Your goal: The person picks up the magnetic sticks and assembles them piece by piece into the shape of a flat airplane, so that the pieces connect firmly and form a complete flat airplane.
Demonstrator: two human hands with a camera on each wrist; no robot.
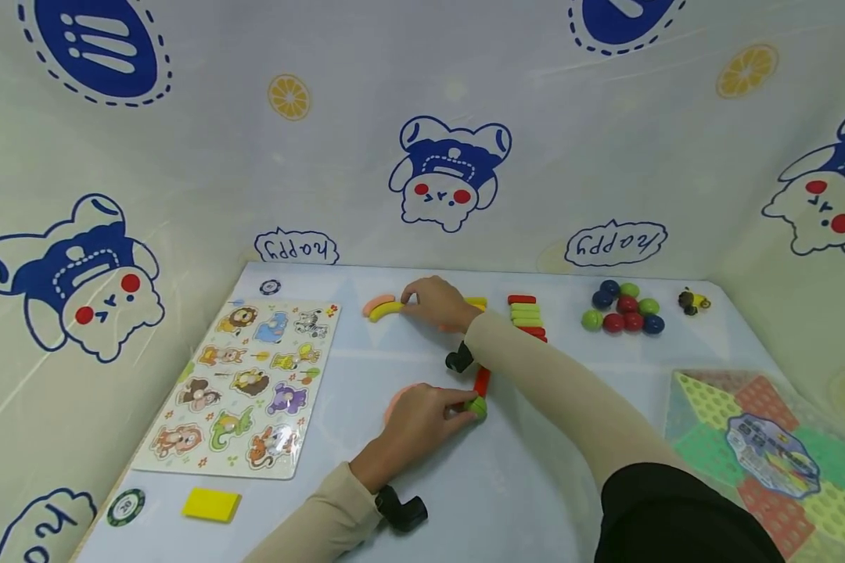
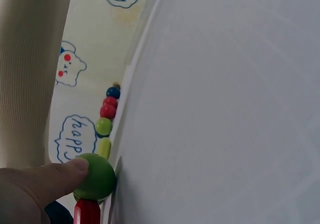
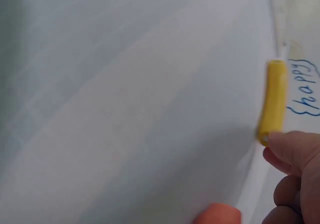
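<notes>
My left hand [image 1: 418,418] pinches a green ball [image 1: 477,407] low over the middle of the table. In the left wrist view the thumb presses on the ball [image 2: 97,178], and a red stick [image 2: 87,213] meets it. Farther back, my right hand [image 1: 436,303] pinches one end of a curved yellow stick [image 1: 385,310]. The right wrist view shows thumb and finger at the near end of that yellow stick [image 3: 273,102]. A curved pink stick [image 1: 376,303] lies beside it. Another pink piece [image 1: 397,400] is partly hidden behind my left hand.
An animal puzzle board [image 1: 242,391] lies left, with a yellow block [image 1: 211,505] and a round chip [image 1: 125,507] in front. Red and green sticks [image 1: 526,315] and several coloured balls [image 1: 632,303] sit at the back. A bag of coloured pieces [image 1: 767,453] lies right.
</notes>
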